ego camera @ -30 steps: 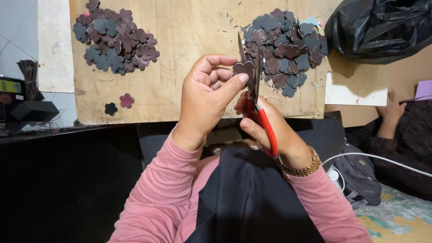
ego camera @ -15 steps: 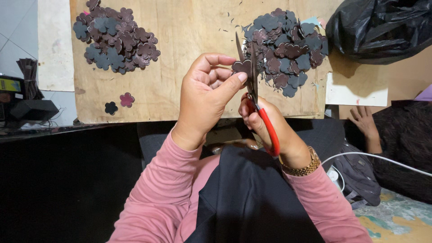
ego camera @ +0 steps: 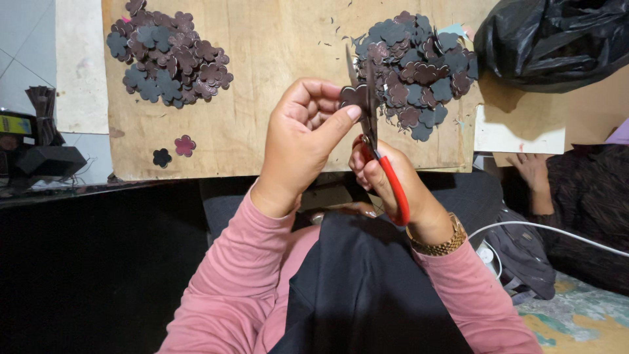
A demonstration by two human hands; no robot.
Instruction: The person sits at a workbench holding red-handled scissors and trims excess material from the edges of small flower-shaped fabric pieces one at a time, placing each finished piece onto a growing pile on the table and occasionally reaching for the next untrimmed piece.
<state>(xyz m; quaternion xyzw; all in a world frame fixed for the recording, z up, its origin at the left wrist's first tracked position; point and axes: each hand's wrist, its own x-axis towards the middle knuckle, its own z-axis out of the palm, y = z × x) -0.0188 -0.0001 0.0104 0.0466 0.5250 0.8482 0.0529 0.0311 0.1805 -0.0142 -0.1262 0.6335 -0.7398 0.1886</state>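
My left hand (ego camera: 303, 141) pinches a small dark flower-shaped cutout (ego camera: 354, 96) between thumb and fingers, held up over the wooden board (ego camera: 275, 46). My right hand (ego camera: 393, 183) grips red-handled scissors (ego camera: 375, 134), whose blades point up and meet the cutout's right edge. A pile of dark flower cutouts (ego camera: 419, 65) lies on the board just behind the scissors. Another pile of cutouts (ego camera: 169, 59) sits at the board's far left.
Two single flower pieces, one dark (ego camera: 162, 157) and one pink (ego camera: 185, 145), lie near the board's left front corner. A black plastic bag (ego camera: 557, 39) sits at the upper right. Another person's hand (ego camera: 532, 172) rests at the right. A white cable (ego camera: 544, 228) runs beside my right arm.
The other person's hand at the right has shifted lower and nearer. My hands, the scissors and the cutout stay almost in place.
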